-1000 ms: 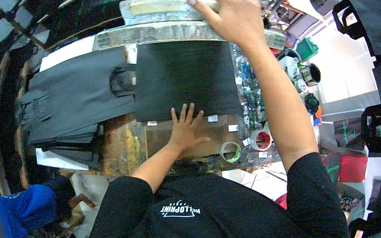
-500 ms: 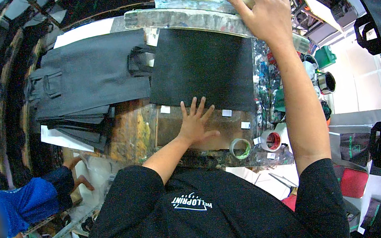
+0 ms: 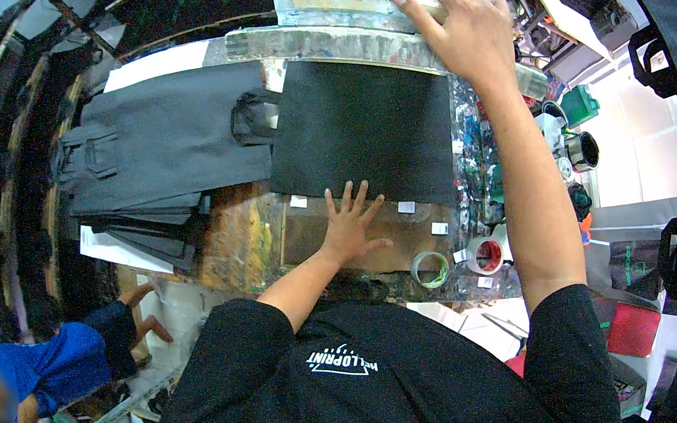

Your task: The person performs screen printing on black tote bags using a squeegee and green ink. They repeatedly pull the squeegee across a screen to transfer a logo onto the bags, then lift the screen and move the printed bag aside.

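Observation:
A flat black cloth piece [image 3: 366, 132] lies on a brown board at the middle of the worktable. My left hand [image 3: 350, 227] rests on the board, fingers spread, with the fingertips at the cloth's near edge. Beyond the cloth stands a raised, paint-stained screen-printing frame [image 3: 328, 33], seen edge-on, with a pale upright strip [image 3: 337, 4] along its top. My right hand [image 3: 474, 35] grips the right end of that strip, thumb on the near side; its other fingers are partly hidden behind.
Stacked dark grey fabric bags [image 3: 167, 137] lie on the left. Two tape rolls [image 3: 430, 269] sit by the board's near right corner. Paint cans [image 3: 581, 151] and a green container [image 3: 578, 104] stand right. A person in blue [image 3: 58, 367] is at lower left.
The whole view has shifted slightly, so everything appears a little lower. Both hands keep the same places on the board and the frame.

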